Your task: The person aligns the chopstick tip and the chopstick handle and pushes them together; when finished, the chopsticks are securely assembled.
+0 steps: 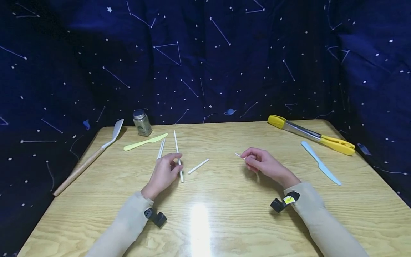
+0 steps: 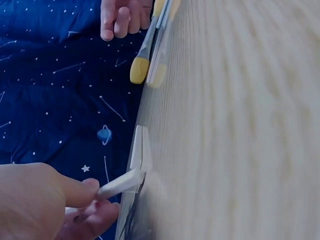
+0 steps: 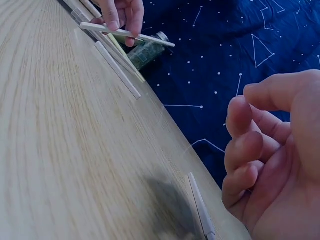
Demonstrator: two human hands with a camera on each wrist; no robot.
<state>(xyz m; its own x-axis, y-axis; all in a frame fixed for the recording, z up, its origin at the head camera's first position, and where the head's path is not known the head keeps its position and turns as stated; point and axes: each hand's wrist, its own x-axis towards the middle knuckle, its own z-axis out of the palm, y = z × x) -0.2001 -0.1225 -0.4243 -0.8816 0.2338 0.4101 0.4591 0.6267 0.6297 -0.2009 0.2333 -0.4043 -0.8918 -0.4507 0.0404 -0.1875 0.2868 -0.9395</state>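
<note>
My left hand [image 1: 163,175] pinches a long white chopstick [image 1: 176,142] between thumb and fingers; in the right wrist view that chopstick [image 3: 155,41] is tilted above the table. Two more white sticks [image 1: 161,148] lie just beyond this hand, partly hidden by it. A shorter white stick [image 1: 198,166] lies to its right. Over the right half of the table, my right hand [image 1: 264,164] hovers with loosely curled fingers and holds nothing. Below it, a white stick [image 3: 200,207] rests on the table, mostly covered by the hand in the head view.
At the left are a turner with a wooden handle [image 1: 86,166], a glass jar [image 1: 142,125] and a yellow-green knife [image 1: 146,142]. Yellow-ended tongs [image 1: 303,131] and a light blue knife [image 1: 321,164] lie at the right. A dark starry cloth [image 1: 205,71] hangs behind the table.
</note>
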